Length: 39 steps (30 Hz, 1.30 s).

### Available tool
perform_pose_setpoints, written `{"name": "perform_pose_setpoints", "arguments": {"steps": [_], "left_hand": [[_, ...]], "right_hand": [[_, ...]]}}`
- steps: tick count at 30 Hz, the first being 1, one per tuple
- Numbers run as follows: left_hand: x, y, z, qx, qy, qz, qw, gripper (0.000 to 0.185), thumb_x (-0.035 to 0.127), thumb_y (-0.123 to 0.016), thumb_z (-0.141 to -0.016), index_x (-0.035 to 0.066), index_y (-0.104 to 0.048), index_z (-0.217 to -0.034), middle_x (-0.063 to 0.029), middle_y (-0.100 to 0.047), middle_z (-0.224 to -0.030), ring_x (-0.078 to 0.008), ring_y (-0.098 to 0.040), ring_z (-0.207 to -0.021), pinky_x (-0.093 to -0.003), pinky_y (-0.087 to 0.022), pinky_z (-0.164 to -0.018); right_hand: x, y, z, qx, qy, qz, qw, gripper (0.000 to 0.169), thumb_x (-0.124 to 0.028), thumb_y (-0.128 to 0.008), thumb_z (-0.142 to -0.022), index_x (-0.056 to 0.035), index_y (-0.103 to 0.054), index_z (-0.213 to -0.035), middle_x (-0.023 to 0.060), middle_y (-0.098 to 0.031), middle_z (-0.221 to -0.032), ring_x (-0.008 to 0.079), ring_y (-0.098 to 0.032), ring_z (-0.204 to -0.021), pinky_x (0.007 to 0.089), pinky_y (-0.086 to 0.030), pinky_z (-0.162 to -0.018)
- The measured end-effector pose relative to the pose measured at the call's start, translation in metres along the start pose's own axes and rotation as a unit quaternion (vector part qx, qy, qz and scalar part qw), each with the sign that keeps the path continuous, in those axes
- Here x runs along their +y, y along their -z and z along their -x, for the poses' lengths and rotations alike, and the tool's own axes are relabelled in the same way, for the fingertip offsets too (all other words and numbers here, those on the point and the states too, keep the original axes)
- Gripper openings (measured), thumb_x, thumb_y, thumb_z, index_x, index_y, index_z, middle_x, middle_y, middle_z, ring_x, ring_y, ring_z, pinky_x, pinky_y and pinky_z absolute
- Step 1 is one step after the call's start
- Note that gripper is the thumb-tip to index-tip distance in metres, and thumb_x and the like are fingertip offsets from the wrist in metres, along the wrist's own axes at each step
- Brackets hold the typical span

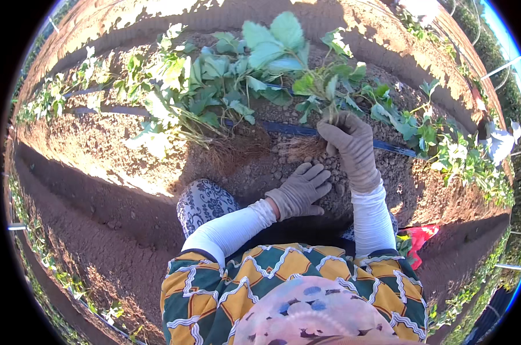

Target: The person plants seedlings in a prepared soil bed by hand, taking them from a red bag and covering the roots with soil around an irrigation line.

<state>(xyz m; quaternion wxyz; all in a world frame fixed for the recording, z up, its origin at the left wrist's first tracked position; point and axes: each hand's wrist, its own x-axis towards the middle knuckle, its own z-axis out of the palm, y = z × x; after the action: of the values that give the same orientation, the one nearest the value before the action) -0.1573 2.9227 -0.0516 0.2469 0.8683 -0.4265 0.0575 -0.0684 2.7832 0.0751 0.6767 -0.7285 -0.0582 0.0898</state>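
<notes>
My right hand (351,144), in a grey glove, pinches the stems of a leafy seedling (329,84), apparently a strawberry plant. Fine brown roots (303,147) show just left of that hand, above the soil; whether they belong to this plant is partly hidden by my fingers. My left hand (301,192), gloved alike, lies palm down with its fingers spread on the crumbly soil (338,185), holding nothing. Left of both hands lies a heap of bare-root seedlings (213,82), with its tangled roots (239,148) towards me.
A dark drip line (390,147) runs along the raised bed beneath the plants. More seedlings (454,155) lie along the bed to the right. My patterned knee (205,205) is close to the bed's edge. A red plastic bag (421,241) with leaves sits by my right side.
</notes>
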Motion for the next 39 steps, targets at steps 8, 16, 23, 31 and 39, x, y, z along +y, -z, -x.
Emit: {"name": "perform_pose_setpoints", "arguments": {"steps": [8,16,23,31,39], "left_hand": [[0.025,-0.027,-0.109,0.045,-0.064,-0.053,0.996,0.067,0.057,-0.07,-0.081,0.006,-0.064,-0.124,-0.0132,-0.06,-0.13,-0.0332,-0.051,-0.128,-0.048,-0.035,-0.112],[0.028,-0.078,-0.205,-0.166,-0.024,-0.061,0.984,0.082,0.067,-0.059,-0.087,-0.001,-0.057,-0.133,-0.0188,-0.056,-0.138,-0.0349,-0.044,-0.137,-0.0451,-0.029,-0.118],[0.045,-0.053,-0.266,-0.406,0.026,-0.119,0.906,0.094,0.079,-0.057,-0.08,-0.001,-0.062,-0.129,-0.0249,-0.062,-0.128,-0.0335,-0.048,-0.135,-0.0459,-0.031,-0.116],[0.041,-0.035,-0.229,-0.4,0.024,-0.127,0.907,0.092,0.079,-0.058,-0.08,0.009,-0.057,-0.139,-0.024,-0.057,-0.135,-0.0384,-0.046,-0.133,-0.0477,-0.022,-0.119],[0.025,-0.037,-0.177,-0.145,0.297,0.001,0.944,0.088,0.047,-0.079,-0.078,0.009,-0.04,-0.147,-0.0268,-0.047,-0.139,-0.0435,-0.058,-0.116,-0.0506,-0.052,-0.094]], "right_hand": [[0.019,0.236,0.201,0.383,0.104,-0.163,0.903,0.018,-0.012,-0.068,-0.095,-0.0025,-0.068,-0.11,0.0079,-0.072,-0.097,0.0091,-0.061,-0.07,0.0213,-0.049,-0.063],[0.068,0.258,0.244,0.455,-0.07,-0.08,0.884,0.023,-0.02,-0.077,-0.09,-0.0025,-0.069,-0.102,0.002,-0.068,-0.082,0.0108,-0.063,-0.066,0.0254,-0.052,-0.058],[0.095,0.269,0.16,0.214,-0.045,-0.295,0.93,0.024,-0.016,-0.074,-0.092,-0.0011,-0.067,-0.111,0.0063,-0.071,-0.089,0.0157,-0.07,-0.077,0.0294,-0.059,-0.066],[0.153,0.246,0.048,0.167,-0.196,-0.046,0.965,0.027,-0.018,-0.074,-0.09,-0.0026,-0.068,-0.111,0.0081,-0.072,-0.088,0.0174,-0.07,-0.073,0.0315,-0.058,-0.062],[0.14,0.218,0.022,-0.003,-0.151,0.481,0.864,0.04,-0.034,-0.069,-0.085,-0.0049,-0.07,-0.113,0.021,-0.072,-0.103,0.0371,-0.068,-0.102,0.0456,-0.054,-0.092]]}}
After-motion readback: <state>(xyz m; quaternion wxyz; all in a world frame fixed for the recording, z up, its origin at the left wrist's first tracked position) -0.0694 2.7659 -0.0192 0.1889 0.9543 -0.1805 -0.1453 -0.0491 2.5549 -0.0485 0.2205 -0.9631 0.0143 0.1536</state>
